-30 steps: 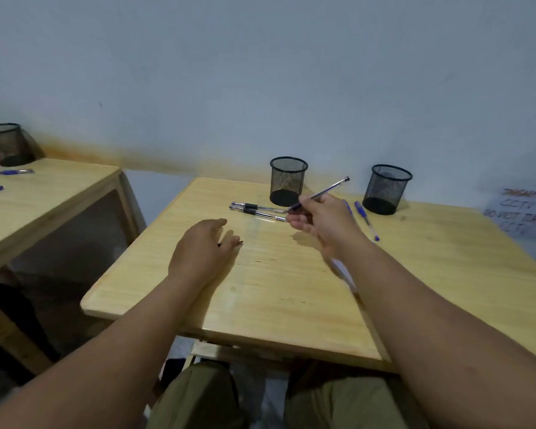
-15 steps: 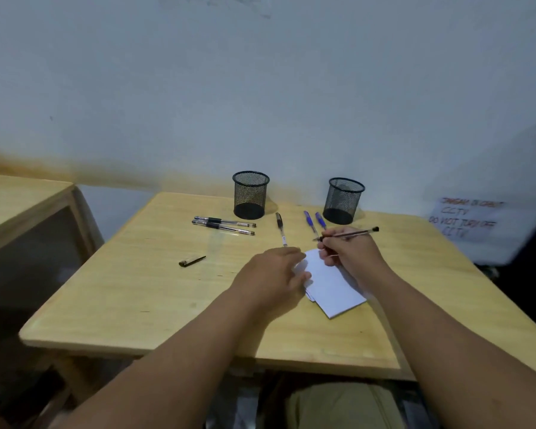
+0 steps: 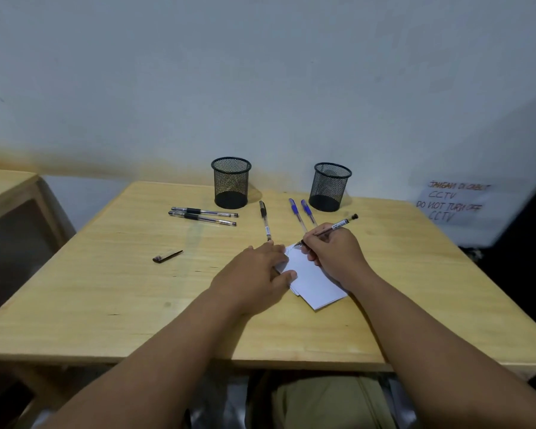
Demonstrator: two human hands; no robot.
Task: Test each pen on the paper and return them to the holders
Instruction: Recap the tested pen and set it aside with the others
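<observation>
A pale wooden table [image 3: 136, 305] is filling the near view, its front edge cutting across the person's knees below. On it the left hand [image 3: 254, 274] is lying flat, fingers straight, pressing down the left side of a small white stack of paper [image 3: 313, 280]. The right hand [image 3: 334, 252] is gripping a black pen [image 3: 338, 226] in curled fingers, its tip touching the paper's far corner; faint marks there are too small to read. A loose black cap [image 3: 166, 257] is lying well to the left. Farther on, one black pen [image 3: 265, 219] is resting alone, two blue pens [image 3: 302, 212] are partly hidden behind the right hand, and two black pens [image 3: 203, 215] are lying side by side on the left. Two black mesh holders [image 3: 231, 182] [image 3: 331, 186] are standing upright at the far edge, against a plain white wall [image 3: 260, 72]. A blurred handwritten notice [image 3: 452, 202] is showing at the right, and a second table [image 3: 7, 184] is being cut off at the left.
</observation>
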